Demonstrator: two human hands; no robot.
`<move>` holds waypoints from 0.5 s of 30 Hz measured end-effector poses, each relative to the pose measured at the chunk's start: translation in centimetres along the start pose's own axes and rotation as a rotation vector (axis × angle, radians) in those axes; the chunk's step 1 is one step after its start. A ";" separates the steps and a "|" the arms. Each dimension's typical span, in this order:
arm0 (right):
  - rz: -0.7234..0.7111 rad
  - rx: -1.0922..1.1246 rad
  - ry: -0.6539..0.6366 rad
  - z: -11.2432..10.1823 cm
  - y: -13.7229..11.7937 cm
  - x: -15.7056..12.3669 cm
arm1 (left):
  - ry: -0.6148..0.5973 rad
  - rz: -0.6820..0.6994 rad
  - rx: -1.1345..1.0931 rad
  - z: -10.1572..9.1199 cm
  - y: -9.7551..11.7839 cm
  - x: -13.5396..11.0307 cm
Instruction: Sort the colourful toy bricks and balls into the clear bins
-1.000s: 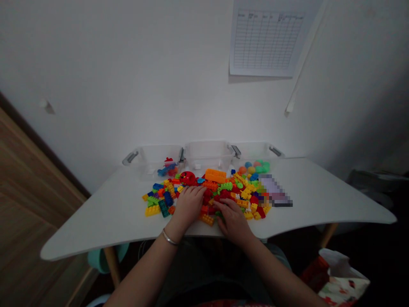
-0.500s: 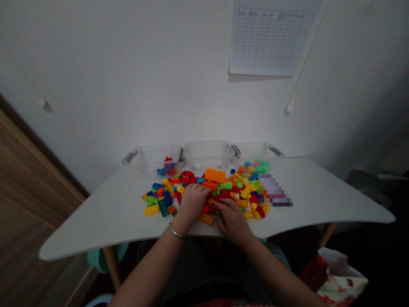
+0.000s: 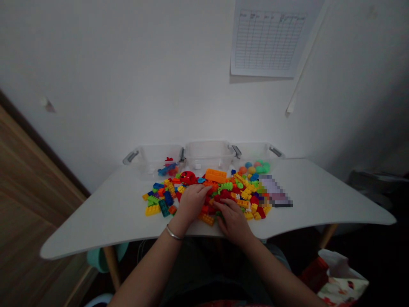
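Observation:
A heap of small coloured building bricks (image 3: 243,194) covers the middle of a white table (image 3: 99,221). My left hand (image 3: 191,202) lies on the heap with its fingers reaching forward over red and orange bricks; a metal bangle is on its wrist. My right hand (image 3: 233,217) rests palm down on the near side of the heap, its fingers spread flat toward a red brick (image 3: 223,195). Neither hand visibly holds a brick. A long orange brick (image 3: 215,175) and a round red piece (image 3: 187,177) lie just beyond the left hand.
Three clear plastic bins stand along the wall: the left bin (image 3: 153,160) holds a few pieces, the middle bin (image 3: 207,154) looks nearly bare, the right bin (image 3: 255,157) holds coloured balls. A printed sheet (image 3: 266,40) hangs on the wall. A patterned bag (image 3: 341,277) sits at lower right.
My left hand has shifted slightly right and forward over the heap, its fingers reaching further toward the orange bricks. The right hand has barely moved.

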State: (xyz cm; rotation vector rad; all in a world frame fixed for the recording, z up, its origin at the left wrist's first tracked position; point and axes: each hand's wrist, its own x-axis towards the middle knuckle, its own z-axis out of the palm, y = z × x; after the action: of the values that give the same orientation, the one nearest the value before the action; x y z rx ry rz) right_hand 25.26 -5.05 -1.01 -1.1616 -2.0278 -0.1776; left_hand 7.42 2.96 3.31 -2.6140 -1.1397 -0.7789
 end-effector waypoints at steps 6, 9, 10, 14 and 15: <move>-0.008 0.002 0.002 -0.1 0.0 0.0 | 0.114 -0.187 -0.276 -0.1 -0.4 -0.1; -0.006 0.006 -0.004 0.0 0.0 0.0 | 0.253 -0.345 -0.541 -0.3 -0.8 0.0; -0.003 0.006 -0.007 0.0 0.0 0.0 | 0.292 -0.400 -0.629 -0.3 -1.0 0.1; -0.003 0.000 -0.007 0.0 0.0 0.0 | 0.455 -0.673 -1.065 -0.4 -1.9 0.4; -0.004 0.000 -0.006 0.0 0.0 0.0 | 0.509 -0.742 -1.193 -0.4 -2.2 0.5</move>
State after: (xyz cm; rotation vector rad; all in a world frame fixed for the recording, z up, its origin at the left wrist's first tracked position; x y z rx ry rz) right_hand 25.29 -5.10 -1.00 -1.1592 -2.0353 -0.1768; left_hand 5.93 4.61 3.86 -2.2099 -1.8124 -2.7777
